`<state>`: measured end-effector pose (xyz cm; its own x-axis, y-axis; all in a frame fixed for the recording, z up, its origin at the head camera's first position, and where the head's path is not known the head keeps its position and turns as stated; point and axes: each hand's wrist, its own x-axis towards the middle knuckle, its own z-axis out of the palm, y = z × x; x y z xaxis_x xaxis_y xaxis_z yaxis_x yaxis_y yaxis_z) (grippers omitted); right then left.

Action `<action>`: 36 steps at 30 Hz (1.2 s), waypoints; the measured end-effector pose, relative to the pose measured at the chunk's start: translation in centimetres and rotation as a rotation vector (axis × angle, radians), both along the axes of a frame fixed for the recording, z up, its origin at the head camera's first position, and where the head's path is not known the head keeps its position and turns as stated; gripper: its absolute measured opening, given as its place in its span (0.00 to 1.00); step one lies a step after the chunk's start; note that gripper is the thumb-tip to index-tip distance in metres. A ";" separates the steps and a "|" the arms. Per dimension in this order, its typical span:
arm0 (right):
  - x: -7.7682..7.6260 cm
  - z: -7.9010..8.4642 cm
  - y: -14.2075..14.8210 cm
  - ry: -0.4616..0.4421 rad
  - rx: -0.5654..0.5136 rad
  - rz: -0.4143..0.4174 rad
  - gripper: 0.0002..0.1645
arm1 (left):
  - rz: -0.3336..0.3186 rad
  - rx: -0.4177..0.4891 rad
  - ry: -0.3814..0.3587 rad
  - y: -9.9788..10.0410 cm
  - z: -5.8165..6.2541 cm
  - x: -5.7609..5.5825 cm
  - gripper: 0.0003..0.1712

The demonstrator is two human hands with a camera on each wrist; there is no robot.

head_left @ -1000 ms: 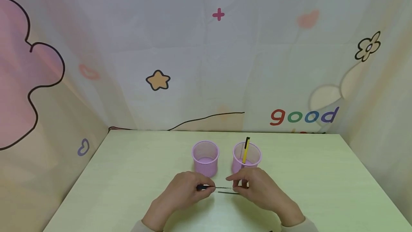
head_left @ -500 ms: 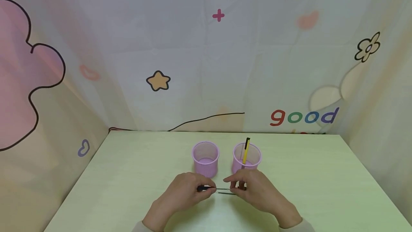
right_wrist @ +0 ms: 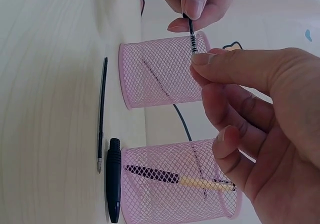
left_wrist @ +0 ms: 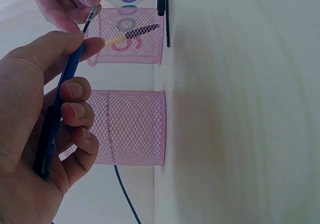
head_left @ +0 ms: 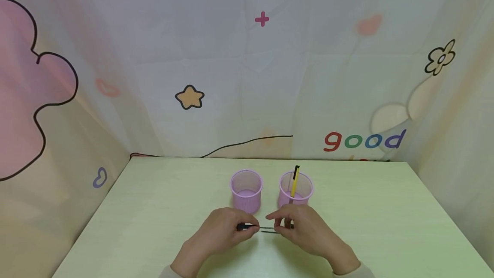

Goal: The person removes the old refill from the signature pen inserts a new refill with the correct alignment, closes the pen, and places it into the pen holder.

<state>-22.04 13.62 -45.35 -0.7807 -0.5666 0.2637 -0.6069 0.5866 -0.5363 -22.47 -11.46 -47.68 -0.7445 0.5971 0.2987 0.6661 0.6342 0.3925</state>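
Note:
My left hand [head_left: 224,231] grips a dark blue pen barrel [left_wrist: 70,73], fingers curled round it. A thin black refill sticks out of the barrel's end, with a small spring [right_wrist: 194,42] round its tip. My right hand [head_left: 305,230] pinches the end of that spring between thumb and forefinger. Below the right hand, a second refill [right_wrist: 102,114], black with a metal tip, lies on the table. Beside it lies a black pen barrel piece [right_wrist: 114,179] with a ringed end, mostly hidden by the right hand in the head view.
Two pink mesh pen cups stand behind the hands. The left cup [head_left: 247,203] shows nothing inside; the right cup [head_left: 283,198] holds a yellow and black pen [head_left: 295,181]. A printed curtain [head_left: 231,55] hangs behind the pale table [head_left: 162,192].
My right hand has shifted slightly left, closer to the left hand, along the refill. The left hand keeps its grip on the pen barrel almost in place.

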 end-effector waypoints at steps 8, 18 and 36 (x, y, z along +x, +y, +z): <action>0.0 -0.1 0.1 0.009 -0.006 0.005 0.15 | -0.008 0.003 -0.011 0.0 0.0 -0.1 0.07; -0.1 -0.4 0.0 0.018 -0.017 0.020 0.16 | -0.008 -0.003 -0.008 0.1 0.0 -0.1 0.07; -0.1 -0.3 0.2 0.024 -0.032 0.003 0.17 | -0.015 0.037 -0.038 0.0 -0.2 -0.2 0.08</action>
